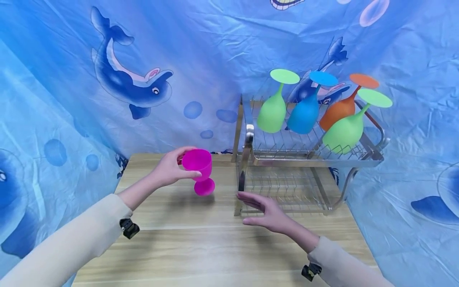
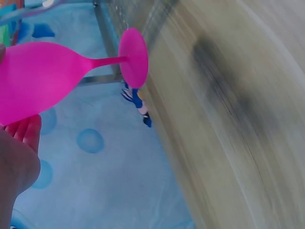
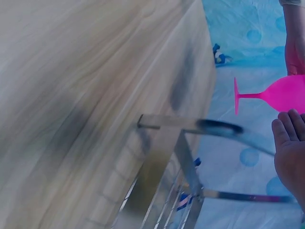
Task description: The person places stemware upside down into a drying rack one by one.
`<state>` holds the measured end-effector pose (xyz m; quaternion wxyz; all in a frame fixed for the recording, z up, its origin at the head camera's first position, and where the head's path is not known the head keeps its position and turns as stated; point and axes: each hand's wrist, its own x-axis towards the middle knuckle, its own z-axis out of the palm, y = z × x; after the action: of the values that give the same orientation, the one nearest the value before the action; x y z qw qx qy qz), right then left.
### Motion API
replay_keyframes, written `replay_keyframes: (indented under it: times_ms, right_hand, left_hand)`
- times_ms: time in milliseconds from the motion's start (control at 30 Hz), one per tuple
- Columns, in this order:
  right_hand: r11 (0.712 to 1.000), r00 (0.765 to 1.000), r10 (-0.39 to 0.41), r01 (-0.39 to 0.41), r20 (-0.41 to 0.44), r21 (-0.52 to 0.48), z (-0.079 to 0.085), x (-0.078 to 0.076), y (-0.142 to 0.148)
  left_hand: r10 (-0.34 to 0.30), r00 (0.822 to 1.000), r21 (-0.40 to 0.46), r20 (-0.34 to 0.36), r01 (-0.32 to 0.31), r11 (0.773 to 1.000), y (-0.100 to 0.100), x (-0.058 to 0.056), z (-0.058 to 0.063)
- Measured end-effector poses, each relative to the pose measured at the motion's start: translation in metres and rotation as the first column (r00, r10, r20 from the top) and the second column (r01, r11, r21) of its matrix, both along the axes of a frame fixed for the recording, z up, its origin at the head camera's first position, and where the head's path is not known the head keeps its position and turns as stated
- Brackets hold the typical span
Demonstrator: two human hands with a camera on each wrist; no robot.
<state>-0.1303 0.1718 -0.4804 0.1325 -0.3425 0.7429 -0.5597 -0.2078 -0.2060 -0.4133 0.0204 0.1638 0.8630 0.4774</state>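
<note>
My left hand (image 1: pixel 175 167) grips a bright pink wine glass (image 1: pixel 198 162) around its bowl, thumb across the near side. The glass is upright, bowl up and foot down, held above the wooden table. In the left wrist view the pink glass (image 2: pixel 43 78) shows its thin stem and round foot apart from the tabletop. My right hand (image 1: pixel 267 213) holds nothing; its fingers reach out loosely beside the front left post of the metal dish rack (image 1: pixel 319 162). In the right wrist view, the right hand (image 3: pixel 291 143) overlaps the lower edge of the glass bowl.
Upside down on the rack's upper tier stand a green glass (image 1: pixel 272 113), a blue glass (image 1: pixel 304 113), an orange glass (image 1: pixel 338 111) and another green glass (image 1: pixel 344 131). The rack stands on the right of the wooden table (image 1: pixel 201 255). Blue dolphin-print curtains (image 1: pixel 201 79) surround it.
</note>
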Motion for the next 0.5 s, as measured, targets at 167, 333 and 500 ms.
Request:
replay_keyframes:
  times_ms: [167, 333, 500]
  right_hand:
    - [1.0, 0.999, 0.026, -0.026, -0.038, -0.012, 0.005, -0.001, -0.017]
    - [0.999, 0.996, 0.035, -0.036, -0.078, -0.019, 0.005, -0.003, -0.033]
    - [1.0, 0.997, -0.001, -0.001, -0.071, -0.031, 0.007, -0.003, -0.045]
  left_hand:
    - [-0.029, 1.0, 0.019, 0.004, 0.029, 0.999, 0.002, 0.021, 0.012]
    - [-0.05, 0.999, 0.064, 0.012, 0.05, 0.997, 0.006, 0.039, 0.022]
    - [-0.07, 0.998, 0.112, 0.0, 0.069, 0.991, 0.01, 0.055, 0.029]
